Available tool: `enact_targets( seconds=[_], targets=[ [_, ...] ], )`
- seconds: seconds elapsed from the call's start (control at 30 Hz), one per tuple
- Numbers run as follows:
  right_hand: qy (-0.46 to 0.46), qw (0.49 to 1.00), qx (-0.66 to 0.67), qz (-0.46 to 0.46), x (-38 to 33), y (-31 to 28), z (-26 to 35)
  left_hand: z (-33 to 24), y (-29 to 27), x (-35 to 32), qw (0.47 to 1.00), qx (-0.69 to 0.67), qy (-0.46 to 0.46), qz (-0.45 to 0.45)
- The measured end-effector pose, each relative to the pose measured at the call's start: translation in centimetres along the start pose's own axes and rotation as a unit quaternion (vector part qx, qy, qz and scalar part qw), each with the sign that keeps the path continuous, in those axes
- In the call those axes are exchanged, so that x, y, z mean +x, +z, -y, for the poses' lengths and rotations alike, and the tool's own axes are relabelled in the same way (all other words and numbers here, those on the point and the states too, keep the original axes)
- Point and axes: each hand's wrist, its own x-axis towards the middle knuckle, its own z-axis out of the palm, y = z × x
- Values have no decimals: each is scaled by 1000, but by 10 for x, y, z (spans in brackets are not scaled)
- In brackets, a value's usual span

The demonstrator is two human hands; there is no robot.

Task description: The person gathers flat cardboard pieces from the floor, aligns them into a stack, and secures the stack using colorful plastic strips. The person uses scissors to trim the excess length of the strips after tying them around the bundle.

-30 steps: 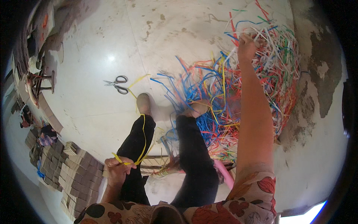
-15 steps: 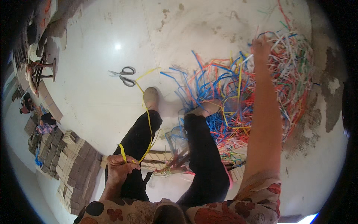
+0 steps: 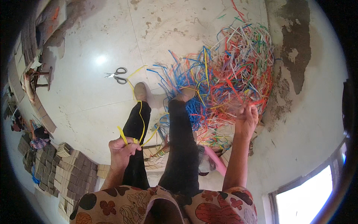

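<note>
Right hand (image 3: 246,115) has swung back from the far end of the strip pile (image 3: 242,63) to its near side, seemingly pinching a red strip (image 3: 258,102); left hand (image 3: 124,148) pinches a yellow strip (image 3: 121,133), left of the pile. Likely picking out strips; next move calls for drawing the red one clear.

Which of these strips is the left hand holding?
The yellow strip, pinched in the left hand and trailing to beside the scissors; the strip at the right hand's fingertips is orange-red.
</note>
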Motion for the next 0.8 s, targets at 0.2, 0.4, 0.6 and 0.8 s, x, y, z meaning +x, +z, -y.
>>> enact_targets(
  seconds=[0.2,0.4,0.6,0.8],
  targets=[
    [-10,987,88,134,-94,36,69,-15,-6,-24,998,-28,60,-18],
    [-63,949,192,242,-148,54,135,-37,-21,-51,990,-58,125,17],
    [-115,975,123,143,-187,101,169,-65,-37,-74,979,-144,142,-16],
    [-177,935,-235,199,-215,154,135,-97,-70,-82,943,-229,237,-32]
  ],
)
